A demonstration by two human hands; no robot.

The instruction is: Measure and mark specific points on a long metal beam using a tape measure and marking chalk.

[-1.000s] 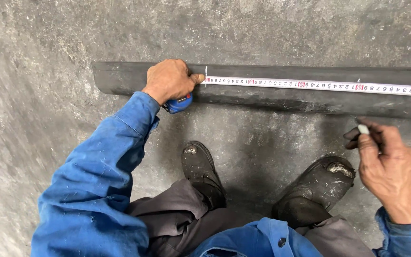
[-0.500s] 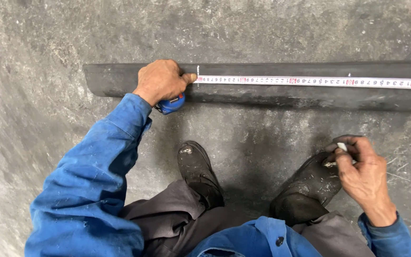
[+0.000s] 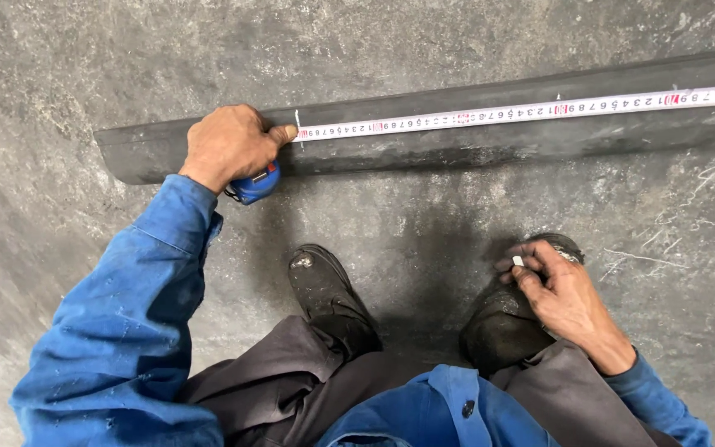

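A long dark metal bar (image 3: 457, 141) lies across the grey floor. My left hand (image 3: 229, 145) presses a blue tape measure case (image 3: 256, 184) onto the bar near its left end. The white tape blade (image 3: 523, 112) runs out along the bar to the right edge of view. A thin white mark (image 3: 297, 126) crosses the bar beside my thumb. My right hand (image 3: 560, 285) hovers over my right boot, pinching a small white piece of chalk (image 3: 518, 261) in its fingertips, well clear of the bar.
My two dark boots (image 3: 324, 290) stand on the rough concrete floor (image 3: 424, 240) just below the bar. Faint chalk scribbles (image 3: 688, 203) mark the floor at the right. Blue sleeves and grey trousers fill the bottom of the view.
My right hand has drawn back from near the bar to above my right boot, still pinching the chalk. The left hand stays on the tape case; the view has shifted a little.
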